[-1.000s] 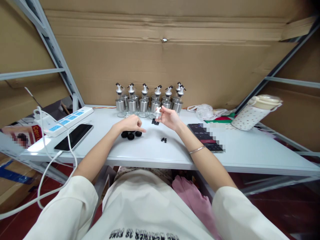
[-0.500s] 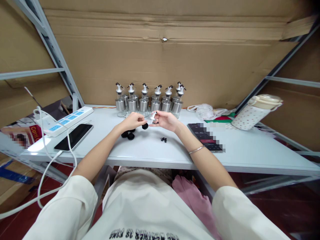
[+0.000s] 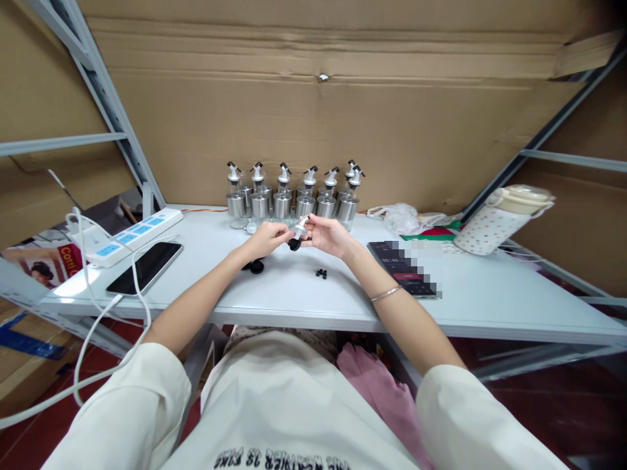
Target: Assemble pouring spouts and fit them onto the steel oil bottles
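My right hand (image 3: 332, 236) is closed on a white pour spout (image 3: 300, 227) in front of the bottles. Pinched by the fingers of my left hand (image 3: 267, 239) is a round black cap (image 3: 294, 244), up against the spout's lower end. Whether the two parts are joined cannot be made out. Below my left wrist lie more black caps (image 3: 257, 266), partly covered by the arm. Several tiny black pieces (image 3: 321, 273) lie on the table below my right hand.
Glass and steel bottles (image 3: 281, 205) with pour spouts stand in rows at the back. To the left are a phone (image 3: 144, 267) and a power strip (image 3: 140, 236) with white cables. A second phone (image 3: 399, 267), plastic bags (image 3: 401, 217) and a tilted dotted flask (image 3: 499, 219) are at the right.
My left hand has moved right, bringing the black cap from beside the spout to its lower end. The spout has tilted slightly in my right hand.
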Demonstrator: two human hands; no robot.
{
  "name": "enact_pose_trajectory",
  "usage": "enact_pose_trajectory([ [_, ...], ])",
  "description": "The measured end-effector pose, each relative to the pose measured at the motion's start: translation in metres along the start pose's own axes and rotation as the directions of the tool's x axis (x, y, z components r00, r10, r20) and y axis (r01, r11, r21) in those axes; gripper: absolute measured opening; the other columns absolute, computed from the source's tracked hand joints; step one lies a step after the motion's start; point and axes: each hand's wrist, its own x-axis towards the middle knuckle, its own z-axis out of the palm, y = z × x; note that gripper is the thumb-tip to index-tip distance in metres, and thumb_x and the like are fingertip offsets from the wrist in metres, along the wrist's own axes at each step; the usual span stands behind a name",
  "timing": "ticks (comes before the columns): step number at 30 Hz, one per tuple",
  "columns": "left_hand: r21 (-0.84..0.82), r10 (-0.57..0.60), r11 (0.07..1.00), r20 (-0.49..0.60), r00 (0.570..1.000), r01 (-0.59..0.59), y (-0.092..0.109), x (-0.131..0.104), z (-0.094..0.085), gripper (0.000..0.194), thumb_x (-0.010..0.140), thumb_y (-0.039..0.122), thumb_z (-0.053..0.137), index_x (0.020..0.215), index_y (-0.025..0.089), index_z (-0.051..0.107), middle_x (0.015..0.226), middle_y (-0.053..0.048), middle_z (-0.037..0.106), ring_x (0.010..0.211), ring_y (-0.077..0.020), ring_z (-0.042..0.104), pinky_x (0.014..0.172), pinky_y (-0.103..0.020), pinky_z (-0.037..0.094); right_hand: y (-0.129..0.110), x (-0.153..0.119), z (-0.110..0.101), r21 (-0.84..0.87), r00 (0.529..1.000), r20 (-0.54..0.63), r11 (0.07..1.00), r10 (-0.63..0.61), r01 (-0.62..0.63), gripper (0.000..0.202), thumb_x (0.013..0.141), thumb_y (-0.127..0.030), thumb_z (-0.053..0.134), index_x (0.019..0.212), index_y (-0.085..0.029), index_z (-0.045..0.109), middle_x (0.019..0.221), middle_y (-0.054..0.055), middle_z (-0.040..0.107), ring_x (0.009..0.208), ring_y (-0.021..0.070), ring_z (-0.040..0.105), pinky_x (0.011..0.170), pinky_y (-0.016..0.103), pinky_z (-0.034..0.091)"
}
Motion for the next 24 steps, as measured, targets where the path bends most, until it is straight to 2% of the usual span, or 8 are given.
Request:
enact_pose_trajectory([
  [4,-0.07,-0.008,0.997,0.09,0.996,0.015,0.001,-0.002,-0.001,0.031,0.085,0.033,0.036,0.065,0.015,0.051,0.06,0.001,0.057,0.057,-0.01,0.051,0.06,-0.022,0.04,-0.001,0.001,-0.004,0.009,0.999,-0.039,1.0,-0.007,0.008,0.02,0.089,-0.03,0.05,0.078,-0.015,0.058,0.068,0.002,0.061,0.062,0.0129,0.056,0.071,0.034,0.052],
  [7,0.012,0.053,0.998,0.098,0.994,-0.055,0.002,-0.004,-0.002,0.014,0.076,0.024,0.043,0.068,0.016,0.051,0.061,0.002,0.056,0.058,-0.0101,0.05,0.06,-0.021,0.039,-0.003,0.002,-0.006,0.026,0.997,-0.069,0.999,-0.02,0.022,0.021,0.089,-0.029,0.049,0.076,-0.015,0.057,0.065,0.001,0.06,0.059,0.0126,0.056,0.068,0.034,0.053],
  [10,0.122,0.155,0.979,0.081,0.985,-0.164,0.001,-0.004,-0.002,0.007,0.072,0.021,0.046,0.069,0.016,0.051,0.063,0.001,0.055,0.059,-0.0105,0.05,0.061,-0.022,0.039,-0.005,0.002,-0.007,0.035,0.997,-0.076,0.999,-0.018,0.021,0.021,0.089,-0.029,0.048,0.075,-0.015,0.057,0.064,0.001,0.06,0.058,0.0126,0.056,0.067,0.034,0.054],
  [14,0.258,0.228,0.936,0.07,0.971,-0.238,-0.004,-0.003,-0.002,0.007,0.075,0.019,0.047,0.071,0.017,0.052,0.065,0.0,0.055,0.06,-0.0113,0.05,0.061,-0.022,0.039,-0.007,0.001,-0.008,0.054,0.997,-0.082,0.998,-0.012,0.017,0.02,0.089,-0.028,0.048,0.077,-0.015,0.057,0.064,0.001,0.061,0.057,0.0124,0.057,0.067,0.035,0.056],
  [17,0.332,0.268,0.906,0.027,0.963,-0.262,-0.005,-0.003,-0.002,0.01,0.081,0.023,0.048,0.079,0.017,0.055,0.07,-0.001,0.057,0.061,-0.0117,0.052,0.062,-0.023,0.04,-0.01,0.001,-0.009,0.067,0.996,-0.089,0.997,-0.016,0.022,0.02,0.09,-0.027,0.047,0.078,-0.015,0.057,0.065,0.001,0.061,0.057,0.0126,0.058,0.064,0.035,0.057],
  [20,0.334,0.337,0.89,-0.019,0.941,-0.311,-0.006,-0.004,0.001,0.014,0.085,0.024,0.047,0.093,0.016,0.056,0.083,-0.003,0.061,0.065,-0.0111,0.055,0.066,-0.022,0.043,-0.011,0.0,-0.011,0.082,0.995,-0.095,0.996,-0.029,0.037,0.02,0.09,-0.027,0.046,0.081,-0.015,0.058,0.065,0.001,0.061,0.057,0.0134,0.06,0.061,0.035,0.058],
  [24,0.287,0.417,0.872,-0.008,0.909,-0.397,-0.007,-0.004,0.007,0.017,0.088,0.019,0.043,0.099,0.017,0.056,0.092,-0.005,0.063,0.073,-0.0113,0.06,0.072,-0.022,0.046,-0.012,-0.001,-0.012,0.109,0.994,-0.102,0.993,-0.03,0.041,0.022,0.091,-0.026,0.043,0.08,-0.014,0.058,0.066,0.002,0.062,0.058,0.0144,0.061,0.062,0.037,0.058],
])
